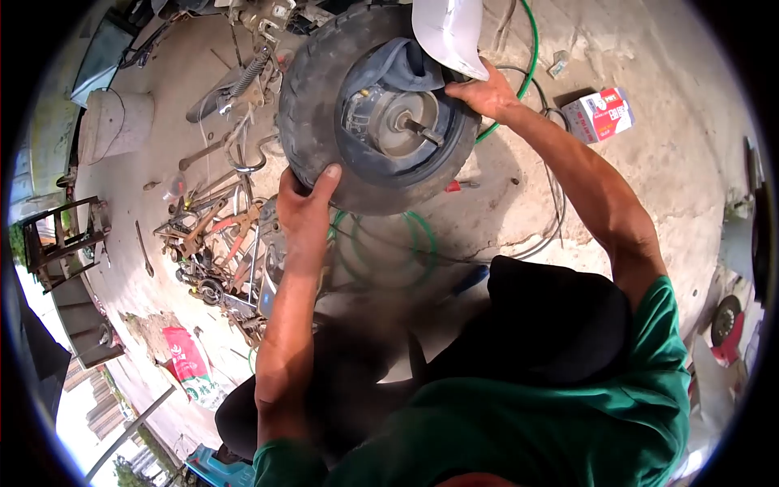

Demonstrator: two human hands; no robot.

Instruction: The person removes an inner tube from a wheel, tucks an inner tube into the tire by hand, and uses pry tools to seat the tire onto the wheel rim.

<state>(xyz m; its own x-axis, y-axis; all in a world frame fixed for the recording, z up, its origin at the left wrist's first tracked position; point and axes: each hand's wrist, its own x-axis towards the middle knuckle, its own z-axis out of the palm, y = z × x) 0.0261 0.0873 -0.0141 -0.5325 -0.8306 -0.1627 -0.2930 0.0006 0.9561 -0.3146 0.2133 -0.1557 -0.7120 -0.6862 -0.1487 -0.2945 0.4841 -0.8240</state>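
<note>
A wheel with a thick black tyre (pixel 312 97) is tilted up in front of me, its metal hub (pixel 403 122) and threaded axle facing my way. My left hand (pixel 307 199) grips the tyre's lower left edge, thumb on the sidewall and fingers hidden behind. At the upper right of the wheel, my right hand (pixel 487 96) is closed on the tyre's rim side, with its fingertips partly hidden. A blue-grey, cloth-like piece (pixel 402 65) lies inside the tyre's upper opening. Above my right hand, a smooth white curved object (pixel 454 36) overlaps the tyre; its kind is unclear.
Several hand tools and metal parts (pixel 227 235) are piled left of the wheel. A green hose (pixel 426 235) and dark cable (pixel 560 211) curl across the concrete. A red-and-white box (pixel 599 115) stands right, a white bucket (pixel 118 122) left. A red-handled tool (pixel 461 186) lies below the wheel.
</note>
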